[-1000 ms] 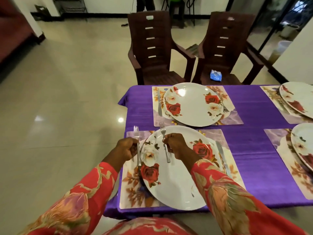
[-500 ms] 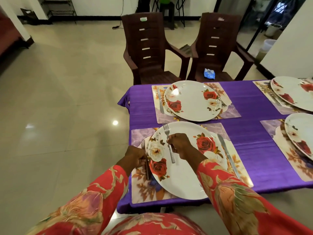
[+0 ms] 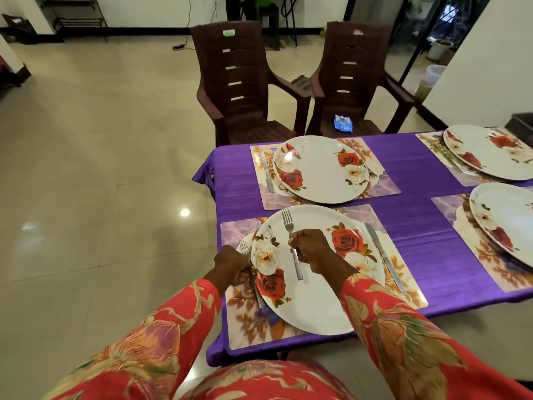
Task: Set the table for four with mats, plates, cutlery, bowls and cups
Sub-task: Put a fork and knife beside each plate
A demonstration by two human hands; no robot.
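the right hand (image 3: 313,249) is closed around the middle of a fork (image 3: 292,243), holding it over the near plate (image 3: 314,269) with tines pointing away. just to its left, the left hand (image 3: 232,267) grips a second fork (image 3: 251,272) on the mat (image 3: 245,321) at the plate's left rim. right of the plate a knife (image 3: 385,256) lies on the same mat, and three more set places lie beyond on the purple cloth (image 3: 418,215).

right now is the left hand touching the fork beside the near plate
Touching: the head view shows the left hand closed around the silver metal fork at the near floral plate's left edge.
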